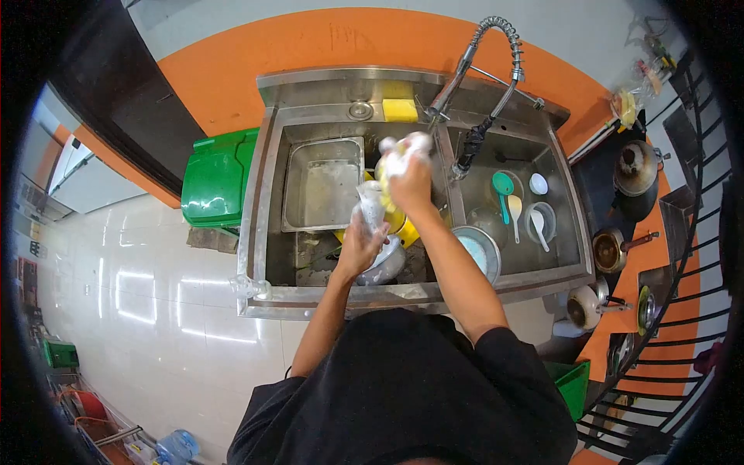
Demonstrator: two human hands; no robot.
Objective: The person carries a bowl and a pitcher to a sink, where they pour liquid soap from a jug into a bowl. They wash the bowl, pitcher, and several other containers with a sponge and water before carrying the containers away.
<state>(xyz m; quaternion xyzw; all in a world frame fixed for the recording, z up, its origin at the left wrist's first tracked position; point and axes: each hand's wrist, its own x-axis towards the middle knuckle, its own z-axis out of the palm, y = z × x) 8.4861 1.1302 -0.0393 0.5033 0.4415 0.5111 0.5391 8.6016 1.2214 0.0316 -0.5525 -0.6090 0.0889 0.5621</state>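
Over the left basin of a steel double sink (pixel 345 293), my left hand (pixel 363 242) is wrapped round a pale, soapy item (pixel 371 203), perhaps a cup or utensil. My right hand (pixel 411 186), a little higher and to the right, is closed on a foamy yellow-and-white sponge or cloth (pixel 403 153), blurred by motion. A rectangular steel tray (pixel 324 186) leans in the left part of that basin. Below my hands lie a grey rounded bowl (pixel 385 266) and something yellow, partly hidden.
The right basin holds a green ladle (pixel 503 184), spoons and small bowls, with a soapy steel bowl (pixel 476 249) near the divider. A spring faucet (pixel 518 58) arches above. A yellow sponge (pixel 400 110) rests on the ledge; a green bin (pixel 221 180) stands left, pans right.
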